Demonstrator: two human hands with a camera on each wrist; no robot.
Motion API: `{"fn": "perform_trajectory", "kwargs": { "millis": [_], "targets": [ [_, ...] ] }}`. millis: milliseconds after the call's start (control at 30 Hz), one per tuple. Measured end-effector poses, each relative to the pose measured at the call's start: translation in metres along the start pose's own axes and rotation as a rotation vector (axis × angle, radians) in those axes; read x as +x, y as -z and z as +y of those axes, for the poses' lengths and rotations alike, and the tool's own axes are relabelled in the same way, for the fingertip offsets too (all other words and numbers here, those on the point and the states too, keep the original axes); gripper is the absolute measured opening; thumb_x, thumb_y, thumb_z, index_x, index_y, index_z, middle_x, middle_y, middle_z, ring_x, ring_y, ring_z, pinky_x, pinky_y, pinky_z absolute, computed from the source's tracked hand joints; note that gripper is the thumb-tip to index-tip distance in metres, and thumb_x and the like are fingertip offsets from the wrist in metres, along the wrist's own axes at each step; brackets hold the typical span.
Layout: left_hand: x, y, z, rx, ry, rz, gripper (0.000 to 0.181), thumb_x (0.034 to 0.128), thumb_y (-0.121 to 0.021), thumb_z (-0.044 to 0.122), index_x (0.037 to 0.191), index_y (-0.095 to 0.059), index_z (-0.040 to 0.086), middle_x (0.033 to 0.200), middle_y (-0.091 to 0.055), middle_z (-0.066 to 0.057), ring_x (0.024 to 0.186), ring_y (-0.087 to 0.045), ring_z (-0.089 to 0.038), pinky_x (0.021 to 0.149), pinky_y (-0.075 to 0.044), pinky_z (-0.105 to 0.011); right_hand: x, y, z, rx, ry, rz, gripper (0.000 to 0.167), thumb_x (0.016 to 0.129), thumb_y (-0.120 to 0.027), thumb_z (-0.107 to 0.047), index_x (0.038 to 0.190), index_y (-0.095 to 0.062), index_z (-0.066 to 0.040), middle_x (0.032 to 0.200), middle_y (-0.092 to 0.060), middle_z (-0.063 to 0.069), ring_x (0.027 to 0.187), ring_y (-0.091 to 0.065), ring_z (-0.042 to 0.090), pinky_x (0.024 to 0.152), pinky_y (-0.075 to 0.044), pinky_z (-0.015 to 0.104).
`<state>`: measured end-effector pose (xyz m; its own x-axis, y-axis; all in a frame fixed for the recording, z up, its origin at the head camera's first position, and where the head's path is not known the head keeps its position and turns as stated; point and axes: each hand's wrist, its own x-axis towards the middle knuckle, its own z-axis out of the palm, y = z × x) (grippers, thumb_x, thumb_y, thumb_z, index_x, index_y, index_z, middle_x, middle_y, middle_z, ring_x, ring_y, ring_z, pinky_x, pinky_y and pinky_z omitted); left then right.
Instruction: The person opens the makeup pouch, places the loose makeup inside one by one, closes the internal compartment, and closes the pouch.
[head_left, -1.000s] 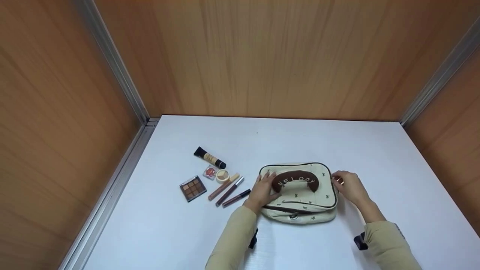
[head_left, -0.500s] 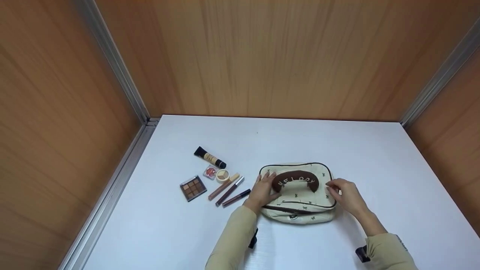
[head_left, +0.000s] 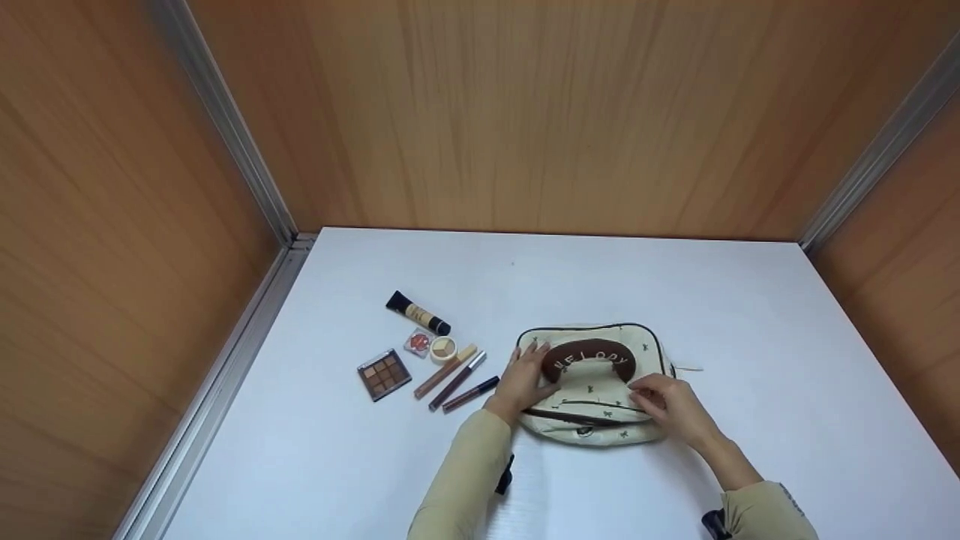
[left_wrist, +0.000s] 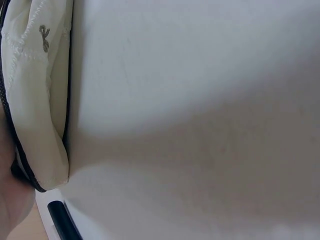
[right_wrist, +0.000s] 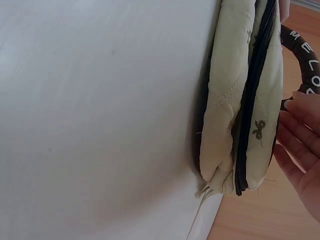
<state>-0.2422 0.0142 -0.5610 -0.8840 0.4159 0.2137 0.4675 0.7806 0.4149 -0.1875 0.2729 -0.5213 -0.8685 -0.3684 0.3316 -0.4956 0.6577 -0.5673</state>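
Observation:
A cream makeup bag [head_left: 600, 397] with dark piping, small bow prints and a curved brown handle [head_left: 589, 352] lettered in white lies on the white table. My left hand [head_left: 521, 381] rests on its left side, fingers spread over the top. My right hand [head_left: 671, 409] is over the bag's right part, fingers slightly bent, tips close to the handle's right end. In the right wrist view, the fingers [right_wrist: 302, 125] reach the handle base beside the top panel; whether they touch it is unclear. The dark zipper [right_wrist: 252, 85] runs along the bag's side there.
Left of the bag lie three slim lip gloss tubes [head_left: 454, 381], an eyeshadow palette [head_left: 384, 375], a round compact [head_left: 442, 349], a small square compact [head_left: 418, 342] and a black-and-beige squeeze tube [head_left: 418, 313]. Wooden panels [head_left: 525, 112] enclose the table.
My right hand has moved from the bag's right edge leftward over its top to near the handle. A thin pull now shows at the right edge. My left hand stays put.

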Motion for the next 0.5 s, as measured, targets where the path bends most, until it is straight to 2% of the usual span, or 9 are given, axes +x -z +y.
{"fn": "perform_trajectory", "kwargs": {
  "millis": [267,500],
  "targets": [
    [0.0,-0.001,-0.002,-0.001,-0.007,-0.007,0.068,0.0744,-0.069,0.034,0.129,-0.043,0.002,0.131,-0.044,-0.009,0.125,-0.034,-0.025,0.103,-0.019,-0.043,-0.008,-0.009,0.001,0.062,0.037,-0.047,0.015,0.078,-0.067,-0.01,0.092,-0.066,-0.003,0.09,-0.064,0.003,0.081,-0.061,0.015,0.069,-0.05,0.025],
    [0.0,-0.001,-0.002,-0.006,-0.009,-0.002,0.067,0.0742,-0.069,0.033,0.128,-0.043,0.002,0.131,-0.045,-0.009,0.124,-0.034,-0.026,0.103,-0.02,-0.043,-0.011,-0.011,0.002,0.096,-0.034,-0.142,0.027,0.08,-0.065,-0.021,0.101,-0.064,-0.003,0.102,-0.062,0.006,0.093,-0.06,0.02,0.077,-0.048,0.027]
  ]
}}
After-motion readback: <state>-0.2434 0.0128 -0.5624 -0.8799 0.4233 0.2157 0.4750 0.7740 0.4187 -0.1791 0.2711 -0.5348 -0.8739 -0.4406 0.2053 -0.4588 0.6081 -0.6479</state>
